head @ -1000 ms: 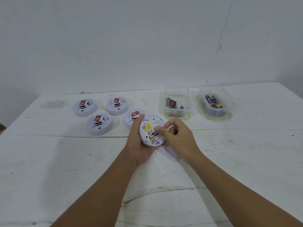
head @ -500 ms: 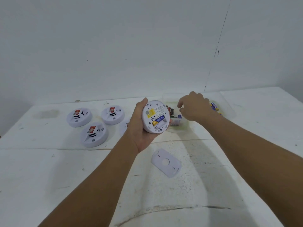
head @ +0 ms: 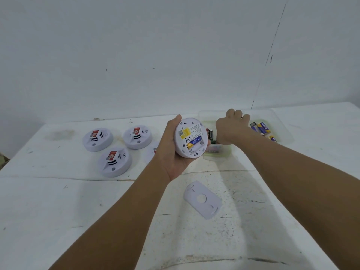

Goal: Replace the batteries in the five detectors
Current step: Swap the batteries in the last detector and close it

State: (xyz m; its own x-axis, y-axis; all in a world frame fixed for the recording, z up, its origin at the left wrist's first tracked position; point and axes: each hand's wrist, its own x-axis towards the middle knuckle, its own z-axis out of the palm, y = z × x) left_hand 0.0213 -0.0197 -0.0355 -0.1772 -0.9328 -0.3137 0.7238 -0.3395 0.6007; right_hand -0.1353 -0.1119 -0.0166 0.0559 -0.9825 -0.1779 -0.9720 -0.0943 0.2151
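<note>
Risk lies with the opened detector, tilted in the left hand above the bench with one battery seated: it could slide out while the right hand, curled inside the near tub, its grasp hidden, looks away.

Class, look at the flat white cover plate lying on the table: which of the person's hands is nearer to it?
Left. The left hand, holding the open detector, is just above and left of the cover plate. The right hand is farther back, at the battery tub.
</note>
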